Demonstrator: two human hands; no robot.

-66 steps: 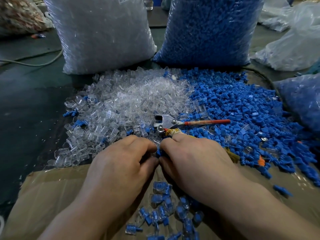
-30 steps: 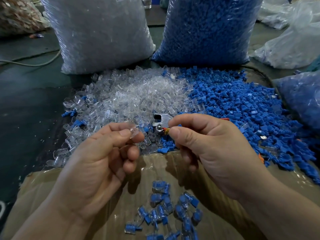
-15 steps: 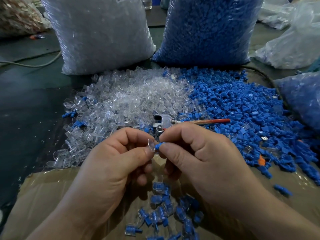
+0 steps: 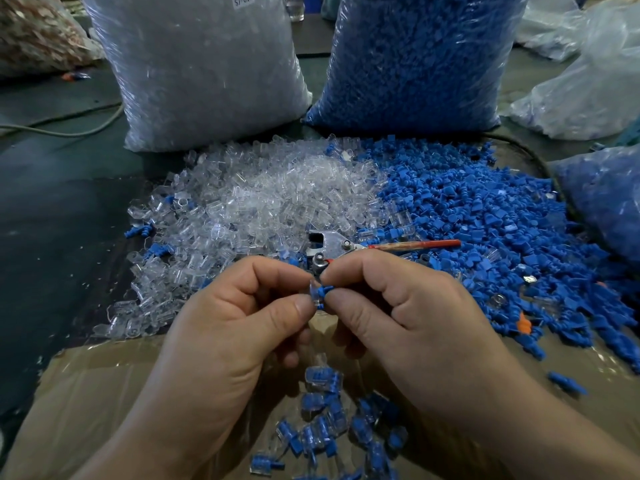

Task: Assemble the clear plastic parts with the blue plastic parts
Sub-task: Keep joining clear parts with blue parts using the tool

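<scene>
Pinches clear part (image 4: 313, 296) in left hand (image 4: 242, 327), blue part (image 4: 326, 291) in right hand (image 4: 401, 320); holds blue part's long axis roughly level, tip leftward, touching clear part.

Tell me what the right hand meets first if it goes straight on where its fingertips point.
Probably the clear part pinched by the left hand: the right hand points left at it, its blue part seemingly touching it.
</scene>
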